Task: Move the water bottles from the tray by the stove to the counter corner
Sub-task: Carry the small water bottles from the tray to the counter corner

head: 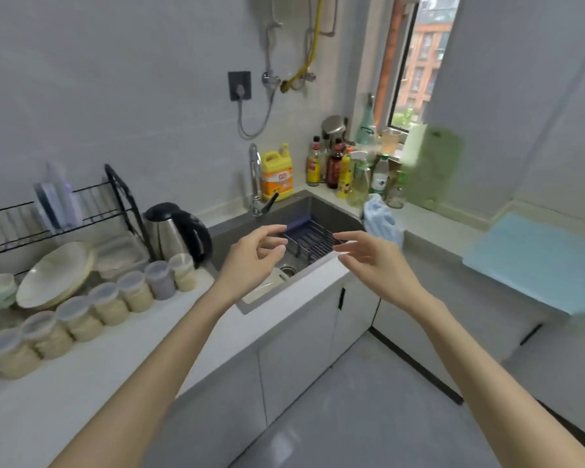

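Presently both hands are raised over the sink [321,211], empty. Left hand [250,255]: fingers loosely curled, thumb apart from them, nothing held. Right hand [374,256]: fingers spread and slack, nothing held.

Only one water bottle [380,175] can be picked out for certain: it stands upright in the counter corner by the window [416,72], long axis vertical, cap up. Clear plastic body, green label, pale cap. It sits in a crowded group, just beside a spray bottle [358,184] and near dark sauce bottles [333,163]. A green cutting board [431,167] leans on the wall to its right; image blurred there. A blue cloth [380,219] lies at the sink's edge in front of the group.

No tray or stove is in view.

Open room: bare counter strip [429,228] between the cloth and a blue board [541,261] overhanging the counter's front edge. Left counter crowded with lidded jars [108,304], a kettle [176,231] and a dish rack [81,211].
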Tool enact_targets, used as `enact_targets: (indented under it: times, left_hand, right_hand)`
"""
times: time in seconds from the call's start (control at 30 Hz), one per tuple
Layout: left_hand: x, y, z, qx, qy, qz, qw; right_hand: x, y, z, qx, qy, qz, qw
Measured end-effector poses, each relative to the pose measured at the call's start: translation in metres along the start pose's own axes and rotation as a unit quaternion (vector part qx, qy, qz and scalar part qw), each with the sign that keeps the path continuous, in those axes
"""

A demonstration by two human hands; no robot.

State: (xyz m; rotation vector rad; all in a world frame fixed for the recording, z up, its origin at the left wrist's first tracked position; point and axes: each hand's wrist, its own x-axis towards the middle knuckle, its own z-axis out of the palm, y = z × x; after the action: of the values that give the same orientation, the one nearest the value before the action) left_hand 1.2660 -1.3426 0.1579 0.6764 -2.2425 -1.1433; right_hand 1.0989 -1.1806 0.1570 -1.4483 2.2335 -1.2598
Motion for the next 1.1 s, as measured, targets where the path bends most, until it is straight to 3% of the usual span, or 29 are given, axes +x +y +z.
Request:
enact_targets:
  times: [0.47, 0.8, 1.1]
  left_hand:
    - [0.074, 0.192, 0.329, -0.08, -0.252, 0.133, 0.955]
    - [0.069, 0.303, 0.511, -0.093, -0.392, 0.214, 0.89]
    - [0.107, 0.386, 0.658, -0.137, -0.468, 0.263, 0.832]
  right_hand:
    - [-0.164, 0.164, -0.278, -0.099, 0.2, 0.171, 0.96]
    - [-0.264, 0.228, -0.402, -0.135, 0.356, 0.278, 0.882]
    - [-0.297, 0.298, -0.501, -0.164, 0.43, 0.353, 0.815]
